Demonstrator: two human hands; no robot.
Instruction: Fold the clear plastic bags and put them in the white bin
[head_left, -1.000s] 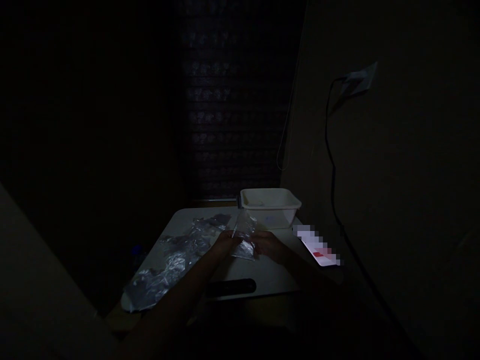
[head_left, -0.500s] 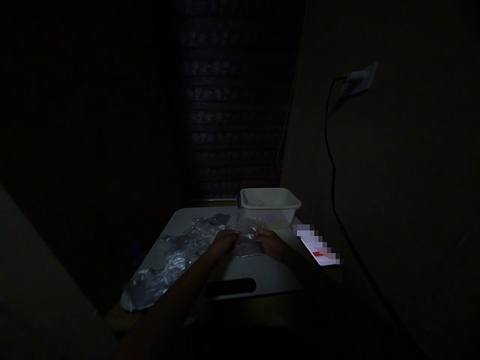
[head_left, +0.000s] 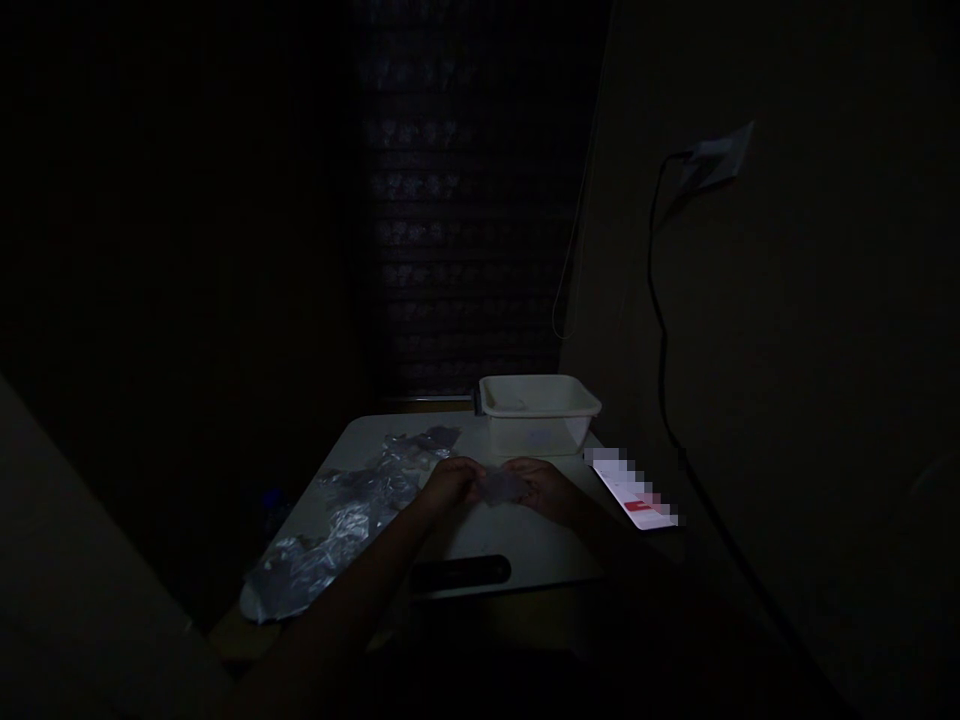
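Observation:
Between my two hands is a small clear plastic bag (head_left: 501, 486), now a compact, folded-looking piece. My left hand (head_left: 454, 482) is closed on its left side, and my right hand (head_left: 546, 488) grips its right side. Both are held over the white tabletop (head_left: 480, 540). Left of my left hand lies a spread of crumpled clear plastic bags (head_left: 360, 510). A white plastic tub (head_left: 540, 435) stands just beyond my hands, with something pale and hard to make out inside. The dim light hides finger details.
A lit phone (head_left: 630, 490), partly pixelated, lies at the table's right edge. A dark handle slot (head_left: 461, 572) runs along the near edge. From an outlet (head_left: 716, 160) on the right wall hangs a black cable (head_left: 660, 340). A dark blind (head_left: 465, 250) covers the back.
The plastic bag between my hands has become smaller; its upper part no longer stands up in front of the tub. My hands have stayed almost in place.

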